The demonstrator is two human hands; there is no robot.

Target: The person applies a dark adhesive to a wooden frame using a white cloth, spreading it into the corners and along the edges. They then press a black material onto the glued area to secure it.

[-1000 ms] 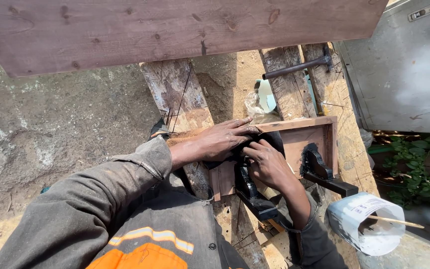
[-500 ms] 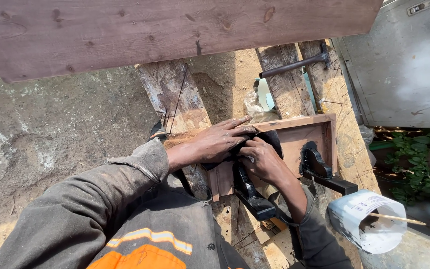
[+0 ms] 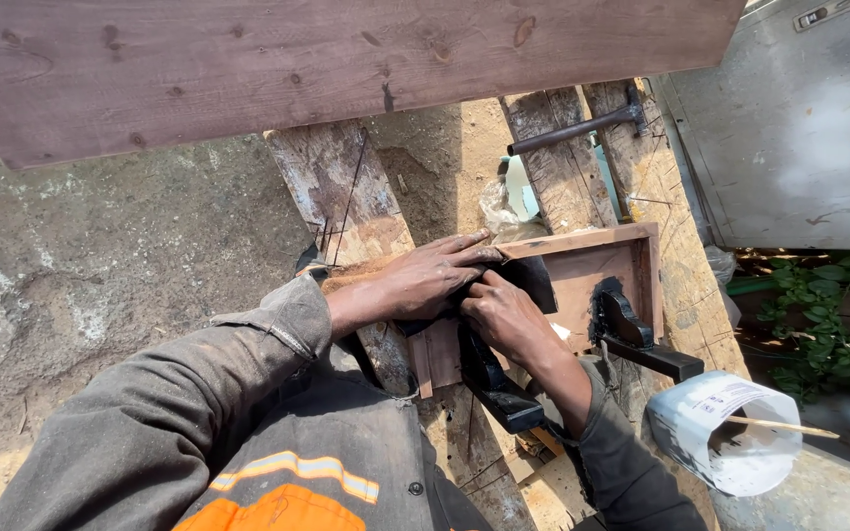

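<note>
A shallow reddish wooden box frame [image 3: 610,258] lies on weathered planks. My left hand [image 3: 423,279] lies flat over its left part, fingers stretched toward the frame's top edge. My right hand [image 3: 507,317] sits just beside it, fingers curled over a black metal bracket [image 3: 492,379] that runs from the frame toward me. Both hands press on a black piece [image 3: 535,280] inside the frame; what exactly lies under the palms is hidden. A second black bracket [image 3: 634,334] sits at the frame's right side, untouched.
A hammer [image 3: 576,129] lies on the planks beyond the frame, next to a crumpled plastic bag [image 3: 504,205]. A white cut plastic container [image 3: 728,442] with a thin stick in it stands at lower right. A wide brown board [image 3: 327,59] spans the top; a grey metal sheet [image 3: 789,128] is at right.
My hands stay on the frame; the fingers have shifted slightly, and the view has drifted a little.
</note>
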